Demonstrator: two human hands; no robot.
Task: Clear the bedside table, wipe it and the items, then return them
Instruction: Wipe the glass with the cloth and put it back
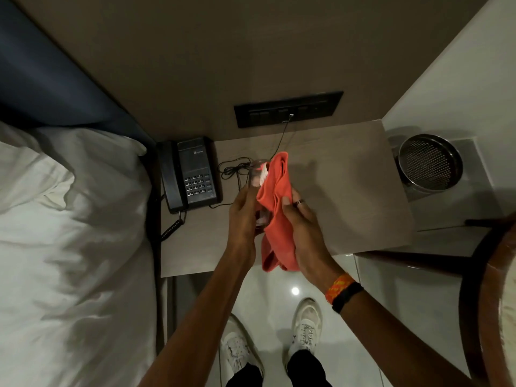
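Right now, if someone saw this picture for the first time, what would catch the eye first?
The orange-red cloth stands out first, pressed against a clear glass, both held above the bedside table. Next come the black telephone at the table's left edge, beside the white bed, and the perforated metal bin to its right.

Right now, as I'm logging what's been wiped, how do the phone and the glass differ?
The phone rests on the bedside table; the glass is held above it in the left hand. The phone is black and opaque; the glass is clear. The orange cloth, gripped by the right hand, is against the glass, while no hand touches the phone.
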